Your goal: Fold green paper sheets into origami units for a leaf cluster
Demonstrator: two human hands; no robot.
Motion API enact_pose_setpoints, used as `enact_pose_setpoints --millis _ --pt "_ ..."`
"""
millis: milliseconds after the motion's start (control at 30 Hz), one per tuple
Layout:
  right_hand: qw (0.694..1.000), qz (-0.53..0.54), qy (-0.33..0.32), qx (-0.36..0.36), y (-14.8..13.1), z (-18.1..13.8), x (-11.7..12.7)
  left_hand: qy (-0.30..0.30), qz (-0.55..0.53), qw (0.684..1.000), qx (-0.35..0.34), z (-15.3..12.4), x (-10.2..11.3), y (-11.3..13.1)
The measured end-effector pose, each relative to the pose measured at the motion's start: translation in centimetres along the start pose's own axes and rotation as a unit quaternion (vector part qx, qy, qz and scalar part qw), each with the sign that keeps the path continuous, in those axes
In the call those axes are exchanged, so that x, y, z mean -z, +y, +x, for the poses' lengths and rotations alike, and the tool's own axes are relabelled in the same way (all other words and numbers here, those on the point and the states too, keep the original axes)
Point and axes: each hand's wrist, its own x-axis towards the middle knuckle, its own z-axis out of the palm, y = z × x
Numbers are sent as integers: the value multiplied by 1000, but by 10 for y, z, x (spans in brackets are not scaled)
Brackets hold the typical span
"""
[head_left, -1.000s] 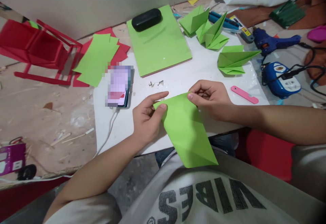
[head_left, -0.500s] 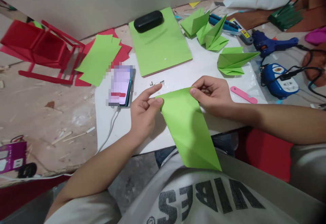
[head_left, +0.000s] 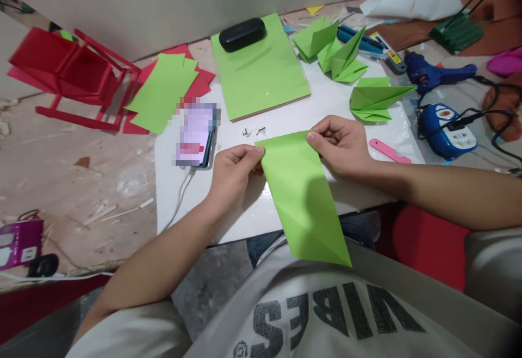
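A green sheet of paper (head_left: 305, 195) hangs between my hands, over the front edge of the white board (head_left: 179, 200). My left hand (head_left: 234, 170) pinches its far left corner between thumb and fingers. At the far right corner, my right hand (head_left: 338, 143) grips the paper the same way. A faint slanting crease crosses the lower part of the sheet, and its near end reaches my shirt. Beyond my right hand sits a folded green paper piece (head_left: 373, 100), with other folded green pieces (head_left: 342, 56) farther back.
A phone (head_left: 198, 135) with a white cable lies left of my hands. Behind are a green paper stack (head_left: 261, 75) with a black case (head_left: 242, 35) and a red paper chair (head_left: 69, 81). To the right are a pink cutter (head_left: 390, 151), a glue gun (head_left: 436, 70) and a blue adapter (head_left: 446, 130).
My left index finger, stretched out before, has curled in to the paper's corner. The paper has shifted slightly away from me. My right hand keeps its grip.
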Motion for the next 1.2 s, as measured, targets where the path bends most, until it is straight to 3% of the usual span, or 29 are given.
enact_pose_setpoints --millis 533,800,933,1100,1200 --pt "999 28 7 14 1 3 1 -55 66 996 -16 -1 8 3" --pt "999 26 18 -4 4 7 5 -88 72 993 25 -9 3 7" --pt "992 90 -65 -51 3 10 6 -63 37 996 43 -4 6 6" --pt "960 166 -202 -103 6 6 5 -33 -6 999 35 2 8 -2" --pt "954 163 -229 -103 8 4 5 -23 -18 999 25 1 7 -5"
